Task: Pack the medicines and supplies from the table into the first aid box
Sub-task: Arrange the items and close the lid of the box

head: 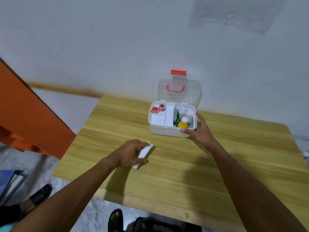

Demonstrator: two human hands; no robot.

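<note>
The white first aid box (167, 130) stands open on the wooden table (184, 164), its clear lid (179, 91) with a red handle tilted back against the wall. Inside on the right are a yellow bottle (182, 124), white bottles (185, 113) and a green pack. A white tray (160, 118) on the left holds two red tape rolls (155, 109). My right hand (201, 129) rests against the box's front right corner, fingers spread. My left hand (132, 152) is closed around a white packet (144, 152) just above the table, in front of the box.
An orange panel (25, 114) leans at the left beside the table. The wall runs right behind the box. Below the table's near edge are feet in dark sandals (115, 220) and a blue object (8, 183) on the floor.
</note>
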